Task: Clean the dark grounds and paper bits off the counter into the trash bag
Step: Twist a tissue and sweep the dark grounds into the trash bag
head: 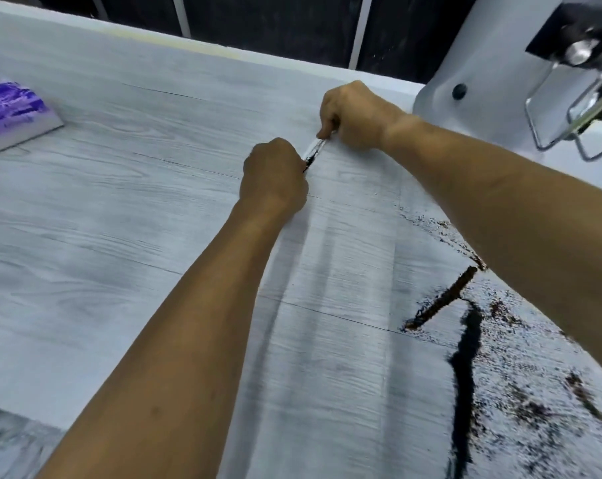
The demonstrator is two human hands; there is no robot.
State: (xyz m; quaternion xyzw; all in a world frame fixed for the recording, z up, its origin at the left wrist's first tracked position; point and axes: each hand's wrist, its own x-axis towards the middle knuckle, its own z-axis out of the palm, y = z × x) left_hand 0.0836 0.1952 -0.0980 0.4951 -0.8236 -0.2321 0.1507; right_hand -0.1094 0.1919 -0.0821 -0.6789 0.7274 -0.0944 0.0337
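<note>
Both my hands reach out over the pale wood-grain counter (120, 209). My left hand (275, 174) and my right hand (356, 115) each pinch one end of a thin white paper strip (315, 149), which is held just above the counter and has dark grounds along its lower end. Dark grounds (465, 344) lie smeared in thick streaks and fine specks across the counter's near right part, under my right forearm. No trash bag is in view.
A purple tissue pack (12, 112) lies at the counter's left edge. A white machine (493, 81) with a metal wire lever (569, 108) stands at the back right. Dark panels run behind the counter's far edge.
</note>
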